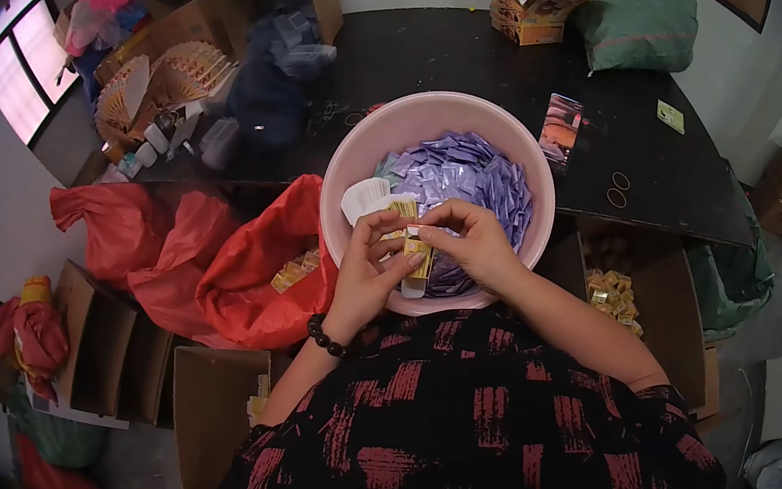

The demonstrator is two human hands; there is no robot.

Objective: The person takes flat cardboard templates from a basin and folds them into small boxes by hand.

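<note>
A pink basin (pixel 544 181) full of small purple packets (pixel 468 170) stands at the table's front edge. Over its near side, my left hand (pixel 376 261) is closed on a small yellow box (pixel 417 261), with a dark bead bracelet at the wrist. My right hand (pixel 470 241) pinches the top end of the same box from the right. White and yellow flattened cartons (pixel 364 200) fan out beside my left fingers, inside the basin's left part. How the cartons are supported is hidden by my left hand.
A red bag (pixel 250 274) with yellow boxes stands left of the basin. An open carton (pixel 680 308) with small yellow boxes is at the right. The black table (pixel 411 45) holds a green sack (pixel 641 29), a printed box (pixel 528 27) and two rubber bands (pixel 619 189).
</note>
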